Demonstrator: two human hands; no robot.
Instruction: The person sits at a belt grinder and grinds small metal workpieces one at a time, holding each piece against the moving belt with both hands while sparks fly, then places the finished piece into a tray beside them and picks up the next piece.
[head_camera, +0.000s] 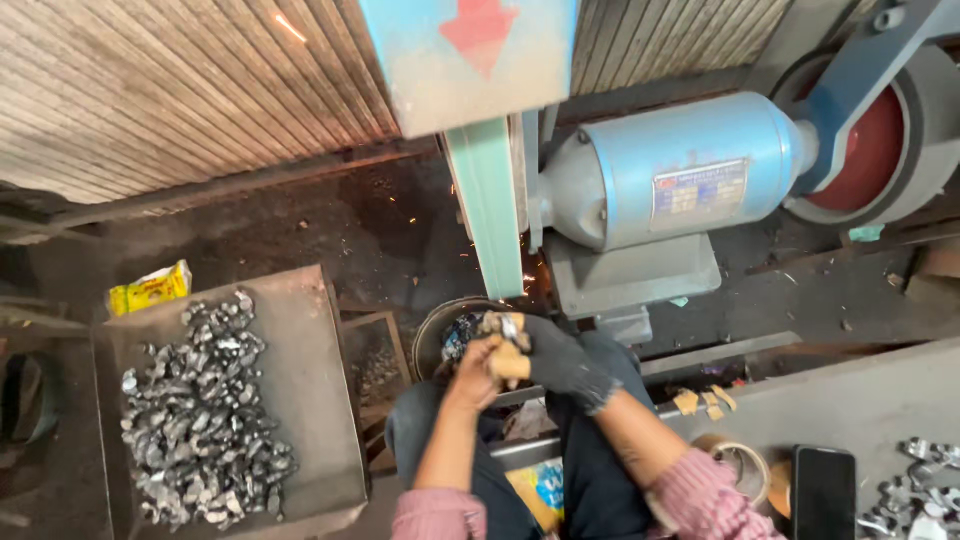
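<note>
Pink sleeves (700, 495); both hands press a metal piece (508, 326) against the belt (487, 205).

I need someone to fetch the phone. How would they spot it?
Start at the blue motor and drop to the grey bench at lower right. The phone lies flat between a tape roll and shiny metal parts: a plain black slab.

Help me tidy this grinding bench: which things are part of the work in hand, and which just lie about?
In use: left hand, gloved right hand, small metal part, sanding belt, tray of metal parts.

Lying about: yellow packet, phone, tape roll.
</note>
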